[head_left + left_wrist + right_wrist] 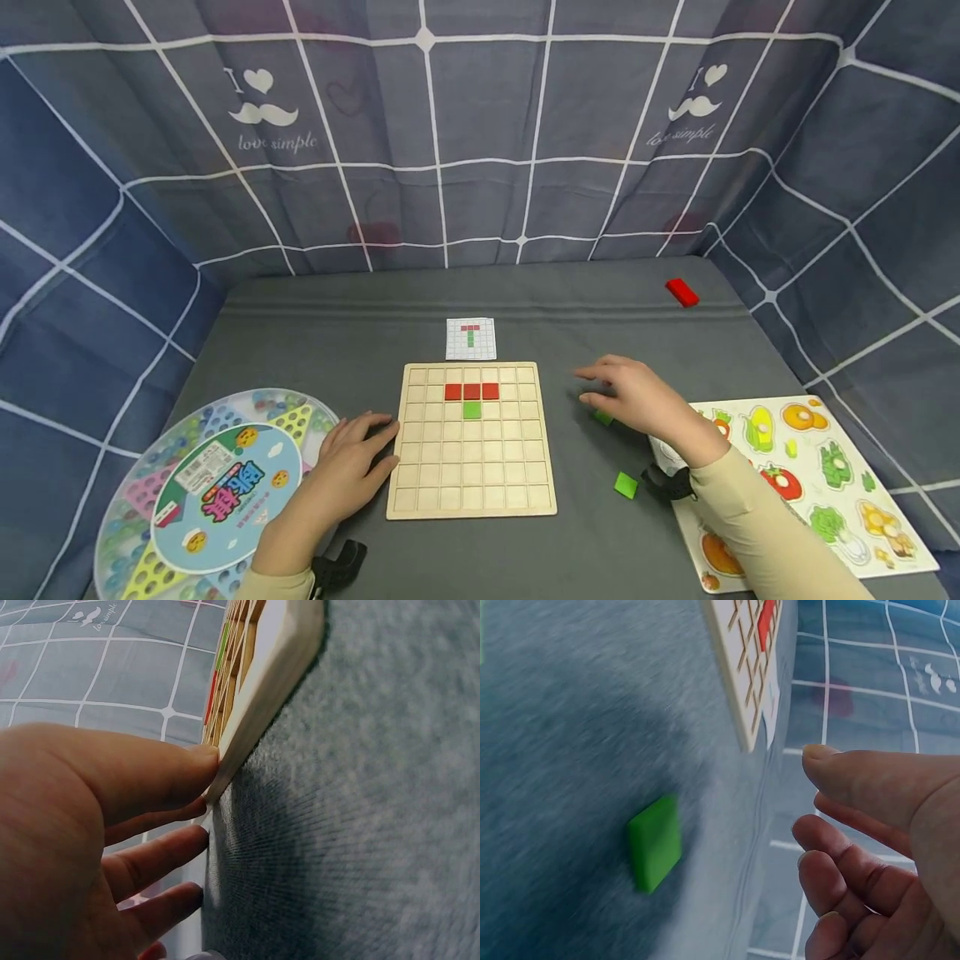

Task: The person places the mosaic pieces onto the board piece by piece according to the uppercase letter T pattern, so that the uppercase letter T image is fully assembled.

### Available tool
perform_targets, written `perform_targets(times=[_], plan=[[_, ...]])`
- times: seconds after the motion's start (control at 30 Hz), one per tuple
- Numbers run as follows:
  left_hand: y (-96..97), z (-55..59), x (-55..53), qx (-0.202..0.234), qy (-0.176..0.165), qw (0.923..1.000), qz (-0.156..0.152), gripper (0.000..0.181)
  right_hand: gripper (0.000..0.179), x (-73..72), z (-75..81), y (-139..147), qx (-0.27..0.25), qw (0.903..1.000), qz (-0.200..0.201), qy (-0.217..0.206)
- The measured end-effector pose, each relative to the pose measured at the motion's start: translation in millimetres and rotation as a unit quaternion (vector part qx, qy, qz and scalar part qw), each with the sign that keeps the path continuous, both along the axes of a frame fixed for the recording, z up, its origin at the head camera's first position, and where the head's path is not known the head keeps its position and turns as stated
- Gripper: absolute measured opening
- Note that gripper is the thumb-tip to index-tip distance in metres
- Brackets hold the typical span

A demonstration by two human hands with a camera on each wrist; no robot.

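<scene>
A wooden grid board (472, 475) lies on the grey table, with three red tiles (472, 392) in a row and one green tile (472, 410) below the middle one. My left hand (348, 471) rests at the board's left edge, its thumb (161, 769) touching the side and its fingers loosely spread. To the right of the board, my right hand (645, 400) hovers with nothing in its fingers. A loose green tile (655, 844) lies on the table beneath it, partly covered in the head view. Another green tile (626, 485) lies closer to me.
Behind the board is a small card (483, 352) printed with a red and green T. A round board game (225, 500) stands at left, a vegetable picture board (806, 483) at right under my right forearm. A red block (682, 292) lies far right. Curtains surround the table.
</scene>
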State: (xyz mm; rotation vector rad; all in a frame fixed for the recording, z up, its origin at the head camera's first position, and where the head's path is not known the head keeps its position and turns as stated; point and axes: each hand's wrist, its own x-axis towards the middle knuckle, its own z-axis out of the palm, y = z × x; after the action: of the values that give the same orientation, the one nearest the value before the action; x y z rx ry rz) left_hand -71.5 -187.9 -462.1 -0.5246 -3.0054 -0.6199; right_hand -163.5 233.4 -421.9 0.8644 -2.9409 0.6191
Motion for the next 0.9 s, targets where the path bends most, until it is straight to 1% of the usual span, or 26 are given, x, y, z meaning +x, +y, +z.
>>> perform_targets(times=[0.1,0.17,0.23,0.3,0.4,0.5,0.6,0.77,0.9], plan=[[-0.8,-1.2,6.6,-0.002,0.001,1.0,0.01,0.048,0.039,4.8,-4.8,6.4,0.002,1.0,-0.002,-0.002],[0.2,-2.0,10.1,-0.003,0.003,0.9999,0.012,0.048,0.038,11.5,-8.3,12.2,-0.001,1.0,-0.008,-0.004],[1.6,-3.1,14.6,-0.002,-0.006,0.9999,0.01,0.049,0.038,20.2,-11.2,19.2,0.0,0.9998,-0.014,-0.013],[4.4,-4.6,15.7,-0.002,-0.016,0.9998,0.01,0.049,0.038,26.4,-12.8,25.9,0.002,0.9996,-0.025,-0.013],[6.9,-6.9,17.2,0.0,-0.03,0.9994,0.014,0.048,0.038,31.1,-15.3,33.1,0.006,0.9993,-0.031,-0.018],[8.2,-8.7,14.7,0.0,-0.028,0.9993,0.022,0.048,0.036,31.0,-18.9,37.5,0.008,0.9994,-0.029,-0.013],[7.9,-9.5,12.8,0.004,-0.029,0.9993,0.024,0.048,0.034,31.6,-23.1,40.5,0.013,0.9995,-0.022,-0.02],[7.1,-7.3,6.1,0.006,-0.008,0.9999,0.014,0.048,0.034,31.1,-28.0,43.4,0.012,0.999,-0.039,-0.016],[3.2,-4.4,1.8,0.001,0.007,0.9999,0.011,0.048,0.036,25.3,-31.0,39.1,0.014,0.9988,-0.045,-0.014]])
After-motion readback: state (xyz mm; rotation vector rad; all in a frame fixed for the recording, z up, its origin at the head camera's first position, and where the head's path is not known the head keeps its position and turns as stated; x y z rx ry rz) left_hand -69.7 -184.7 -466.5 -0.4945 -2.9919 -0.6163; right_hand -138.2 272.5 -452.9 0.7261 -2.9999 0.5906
